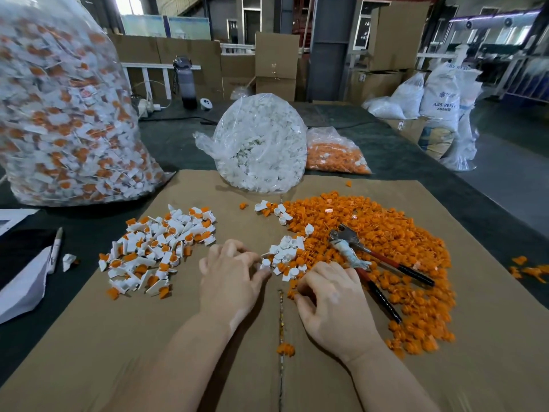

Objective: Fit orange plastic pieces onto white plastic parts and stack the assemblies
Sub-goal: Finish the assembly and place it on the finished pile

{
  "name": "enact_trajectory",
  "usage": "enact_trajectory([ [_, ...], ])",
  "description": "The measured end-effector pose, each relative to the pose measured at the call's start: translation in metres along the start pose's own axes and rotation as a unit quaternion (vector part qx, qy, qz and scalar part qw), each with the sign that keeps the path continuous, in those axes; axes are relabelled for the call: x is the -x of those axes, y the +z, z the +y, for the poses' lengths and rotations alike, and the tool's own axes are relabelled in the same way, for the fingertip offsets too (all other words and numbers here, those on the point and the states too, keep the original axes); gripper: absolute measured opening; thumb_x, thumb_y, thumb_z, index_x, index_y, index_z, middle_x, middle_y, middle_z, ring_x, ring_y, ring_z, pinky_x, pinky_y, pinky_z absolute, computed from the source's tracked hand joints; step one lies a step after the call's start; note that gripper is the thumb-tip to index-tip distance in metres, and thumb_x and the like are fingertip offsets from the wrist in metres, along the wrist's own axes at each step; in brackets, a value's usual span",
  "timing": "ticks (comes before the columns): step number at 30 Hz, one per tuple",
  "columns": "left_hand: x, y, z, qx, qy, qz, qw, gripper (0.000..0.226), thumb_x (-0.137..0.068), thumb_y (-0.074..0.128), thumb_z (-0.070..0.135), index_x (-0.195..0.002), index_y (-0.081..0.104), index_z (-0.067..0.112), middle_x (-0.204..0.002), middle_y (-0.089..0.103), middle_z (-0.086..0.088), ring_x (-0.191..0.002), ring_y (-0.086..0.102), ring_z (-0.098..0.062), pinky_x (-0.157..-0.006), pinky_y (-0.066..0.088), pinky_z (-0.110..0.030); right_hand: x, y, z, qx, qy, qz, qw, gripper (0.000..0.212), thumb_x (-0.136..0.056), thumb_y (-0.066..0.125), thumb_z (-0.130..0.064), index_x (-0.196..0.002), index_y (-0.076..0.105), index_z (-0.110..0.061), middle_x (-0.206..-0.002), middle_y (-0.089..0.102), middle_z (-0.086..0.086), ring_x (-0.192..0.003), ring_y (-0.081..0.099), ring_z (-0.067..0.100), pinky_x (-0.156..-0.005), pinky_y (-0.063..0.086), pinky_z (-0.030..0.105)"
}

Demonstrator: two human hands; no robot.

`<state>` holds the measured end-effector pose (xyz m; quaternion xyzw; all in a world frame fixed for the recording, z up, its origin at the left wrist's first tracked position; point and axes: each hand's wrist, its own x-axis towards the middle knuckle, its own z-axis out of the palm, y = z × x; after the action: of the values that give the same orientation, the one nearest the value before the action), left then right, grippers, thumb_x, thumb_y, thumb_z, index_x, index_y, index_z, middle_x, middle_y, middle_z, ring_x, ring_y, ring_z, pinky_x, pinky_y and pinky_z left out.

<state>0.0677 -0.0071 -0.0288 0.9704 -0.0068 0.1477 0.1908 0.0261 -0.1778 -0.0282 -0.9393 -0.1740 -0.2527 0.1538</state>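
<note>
On the cardboard-covered tabletop [89, 346], the left hand [230, 273] pinches a white part [265, 264] from the small white pile [286, 254]. The right hand [329, 295] curls its grip onto an orange piece [292, 294] at the orange heap's [386, 248] edge, both within easy reach; finished assemblies [157, 248] lie apart at left.

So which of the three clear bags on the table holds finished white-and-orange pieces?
The big bag at far left: its contents mix white and orange. The middle bag holds only white parts, the small one behind it only orange.

Even, bright daylight enters from rear windows [127, 4]. Shadows soft. Mild glare on clear bag [59, 99]. Wide-angle distortion bends edges; right hand [335, 304] and frame margins slightly blurred.
</note>
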Motion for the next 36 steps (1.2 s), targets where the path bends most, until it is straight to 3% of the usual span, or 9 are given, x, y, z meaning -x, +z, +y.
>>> enact_trajectory([
  [4,-0.0004,0.001,0.0042,0.038,-0.001,-0.01,0.999,0.016,-0.085,0.059,0.046,-0.095,0.066,0.035,-0.11,0.045,0.014,-0.108,0.028,-0.01,-0.078,0.013,-0.026,-0.0003,-0.0007,-0.0008,-0.008,-0.003,-0.008,1.0,0.016,-0.07,0.074,-0.021,-0.069,0.058,-0.018,-0.072,0.052,-0.005,-0.069,0.05,0.017,-0.066,0.037,0.03],
  [9,-0.0004,0.0027,0.003,0.018,0.003,-0.023,1.0,0.031,-0.089,0.053,0.047,-0.117,0.06,0.035,-0.12,0.045,0.011,-0.115,0.03,-0.014,-0.085,0.021,-0.029,-0.0009,-0.0019,-0.0022,-0.031,-0.011,-0.02,0.999,0.016,-0.071,0.076,-0.021,-0.071,0.06,-0.018,-0.073,0.053,-0.005,-0.07,0.051,0.017,-0.066,0.035,0.03],
  [14,0.0003,0.0035,0.0058,0.056,0.016,-0.012,0.998,0.015,-0.089,0.057,0.041,-0.099,0.064,0.033,-0.112,0.05,0.013,-0.111,0.036,-0.012,-0.085,0.023,-0.027,-0.0023,-0.0038,-0.002,-0.058,0.013,0.009,0.998,0.017,-0.075,0.073,-0.011,-0.071,0.057,-0.015,-0.074,0.054,-0.003,-0.07,0.05,0.018,-0.066,0.04,0.033],
  [19,-0.0002,0.0055,0.0035,0.04,0.023,-0.024,0.999,0.033,-0.091,0.052,0.043,-0.122,0.057,0.034,-0.119,0.051,0.011,-0.113,0.037,-0.013,-0.092,0.029,-0.029,-0.0032,-0.0037,-0.002,-0.062,0.025,0.038,0.997,0.022,-0.074,0.073,-0.002,-0.068,0.054,-0.012,-0.067,0.055,-0.002,-0.064,0.052,0.019,-0.061,0.045,0.035],
  [24,0.0001,0.0049,0.0042,0.065,0.022,-0.028,0.997,0.021,-0.09,0.056,0.039,-0.11,0.061,0.034,-0.114,0.051,0.012,-0.11,0.038,-0.01,-0.09,0.028,-0.026,-0.0033,-0.0041,-0.0019,-0.052,0.039,0.059,0.996,0.023,-0.071,0.074,0.002,-0.067,0.054,-0.009,-0.064,0.055,0.001,-0.06,0.053,0.021,-0.057,0.048,0.038],
  [30,-0.0001,0.0038,0.0048,0.06,0.011,-0.051,0.997,0.033,-0.094,0.047,0.044,-0.124,0.056,0.034,-0.118,0.049,0.011,-0.114,0.038,-0.011,-0.099,0.028,-0.032,-0.0039,-0.0043,-0.0021,-0.053,0.039,0.061,0.996,0.022,-0.072,0.074,0.002,-0.067,0.054,-0.009,-0.063,0.055,0.001,-0.059,0.052,0.02,-0.056,0.049,0.038],
  [36,-0.0014,0.0,0.0087,0.089,-0.007,-0.075,0.993,0.027,-0.087,0.054,0.05,-0.109,0.064,0.037,-0.108,0.049,0.015,-0.109,0.04,-0.011,-0.096,0.029,-0.034,-0.0042,-0.0057,-0.003,-0.061,0.038,0.064,0.995,0.022,-0.072,0.074,0.002,-0.067,0.054,-0.008,-0.064,0.055,0.001,-0.059,0.052,0.02,-0.055,0.05,0.038],
])
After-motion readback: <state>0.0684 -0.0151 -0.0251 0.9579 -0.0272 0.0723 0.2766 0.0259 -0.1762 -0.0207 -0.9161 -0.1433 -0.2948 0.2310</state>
